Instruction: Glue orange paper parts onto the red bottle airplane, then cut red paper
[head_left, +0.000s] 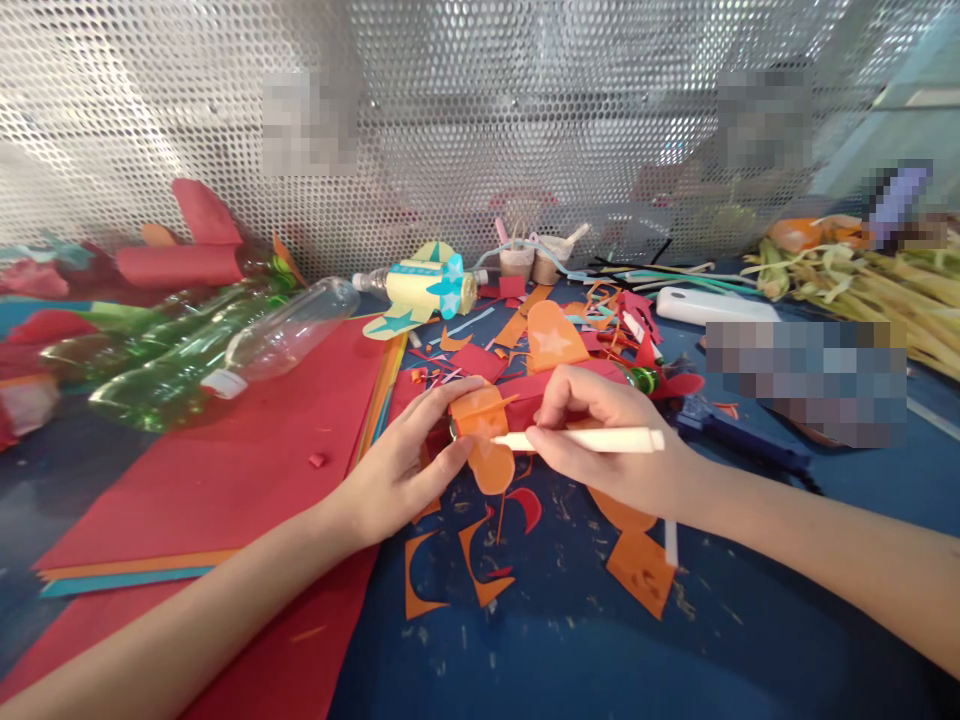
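Observation:
My right hand (pixel 611 450) grips a white marker pen (pixel 622 440), its tip against an orange paper piece (pixel 491 468) with a pale star on it. That rounded piece sits on the end of a toy plane, a bottle wrapped in red paper (pixel 536 385). Fingers and thumb of my left hand (pixel 397 460) hold the plane at this end. A second orange paper wing (pixel 553 340), also starred, stands up behind. At the far right end the green bottle neck (pixel 643 380) shows. My hands hide part of the red body.
Orange offcuts (pixel 484 570) lie in front on the blue table (pixel 585 640). Red paper sheets (pixel 225 460) and plastic bottles (pixel 180 350) are at left. Behind stand a yellow bottle plane (pixel 420 290) and two cups (pixel 517 262). A dark blue glue gun (pixel 742 435) lies right.

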